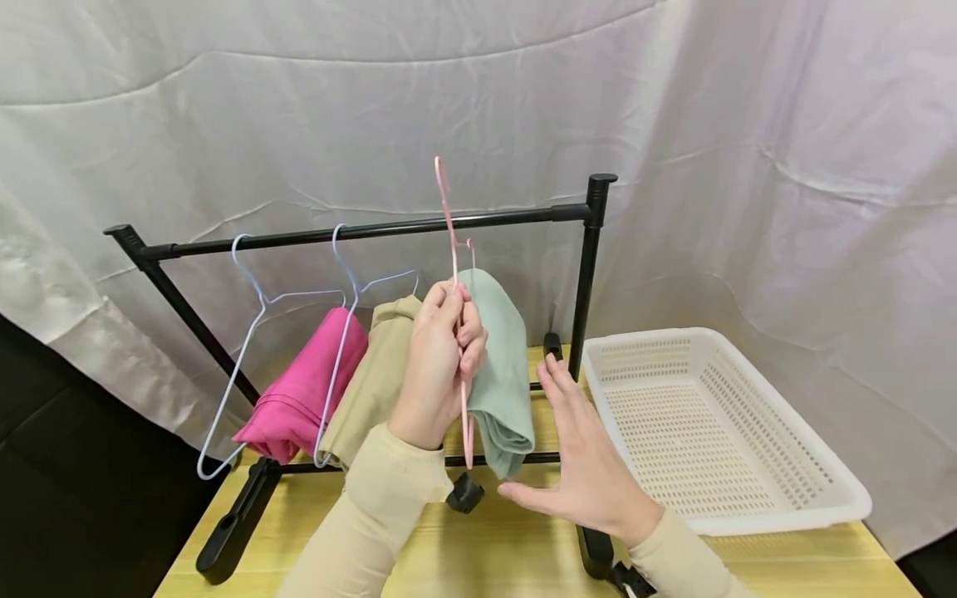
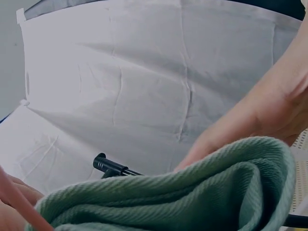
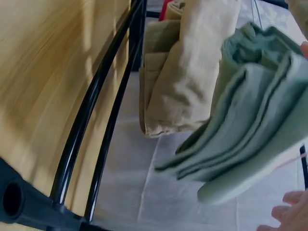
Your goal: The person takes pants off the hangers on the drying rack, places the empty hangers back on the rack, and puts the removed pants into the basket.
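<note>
My left hand (image 1: 441, 357) grips a pink hanger (image 1: 451, 224) by its upper part, in the middle of the head view. A folded pale green cloth (image 1: 499, 365) hangs over the hanger, and its thick folded layers (image 3: 245, 120) show in the right wrist view. The hanger's hook rises above the black rod; whether it touches the rod I cannot tell. To the right of the cloth, my right hand (image 1: 586, 457) is spread with thumb and fingers apart, holding nothing. Left of my left hand, a beige cloth (image 1: 381, 357) and a magenta cloth (image 1: 310, 386) hang on blue hangers (image 1: 257, 311).
A black rack (image 1: 516, 218) stands on the wooden table (image 1: 478, 556), with lower crossbars and feet near both hands. On the right sits a white perforated basket (image 1: 792, 415). A pale curtain (image 1: 374, 108) hangs behind the rack.
</note>
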`<state>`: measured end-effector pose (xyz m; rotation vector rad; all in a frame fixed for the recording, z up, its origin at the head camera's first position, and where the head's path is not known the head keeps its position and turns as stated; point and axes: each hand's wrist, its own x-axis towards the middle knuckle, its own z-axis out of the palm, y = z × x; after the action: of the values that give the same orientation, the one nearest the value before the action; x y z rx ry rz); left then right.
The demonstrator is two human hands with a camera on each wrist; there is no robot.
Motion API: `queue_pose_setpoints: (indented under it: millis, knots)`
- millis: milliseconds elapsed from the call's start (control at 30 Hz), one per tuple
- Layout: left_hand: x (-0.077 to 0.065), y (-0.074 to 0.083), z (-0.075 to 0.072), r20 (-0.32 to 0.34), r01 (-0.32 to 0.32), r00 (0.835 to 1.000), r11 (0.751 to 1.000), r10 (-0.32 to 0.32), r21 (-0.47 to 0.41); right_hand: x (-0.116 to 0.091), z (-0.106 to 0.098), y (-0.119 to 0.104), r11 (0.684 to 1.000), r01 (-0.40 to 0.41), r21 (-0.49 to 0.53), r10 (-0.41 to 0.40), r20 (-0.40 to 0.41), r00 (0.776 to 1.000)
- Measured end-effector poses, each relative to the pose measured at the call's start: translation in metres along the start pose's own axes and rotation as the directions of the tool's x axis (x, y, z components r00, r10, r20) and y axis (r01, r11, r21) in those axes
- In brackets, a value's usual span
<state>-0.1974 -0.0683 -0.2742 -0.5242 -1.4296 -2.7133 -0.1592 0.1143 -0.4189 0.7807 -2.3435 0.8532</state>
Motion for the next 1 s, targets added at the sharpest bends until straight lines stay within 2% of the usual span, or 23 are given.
queue_pose_setpoints:
  millis: [300,467,600,733,1000]
  knots:
    - [0.001,-0.007,0.003,0.003,-0.004,1.0,1.0,0.004,0.022,0.016,0.008,-0.02,0.993,0.038,-0.113,-0.047,-0.079,0.996]
    - [0.001,-0.011,0.005,0.002,0.004,1.0,0.999,-0.004,0.04,0.024,0.011,-0.026,0.987,0.08,-0.14,-0.098,-0.128,0.987]
    - [0.0,-0.013,0.007,0.004,0.013,1.0,0.999,-0.013,0.043,0.027,0.012,-0.027,0.986,0.096,-0.137,-0.115,-0.138,0.984]
    - [0.0,-0.014,0.008,0.003,0.015,1.0,0.999,-0.016,0.037,0.028,0.013,-0.029,0.986,0.106,-0.13,-0.123,-0.137,0.983]
    - [0.0,-0.019,0.008,0.013,0.017,1.0,0.999,-0.018,0.05,0.034,0.019,-0.029,0.984,0.073,-0.162,-0.1,-0.168,0.981]
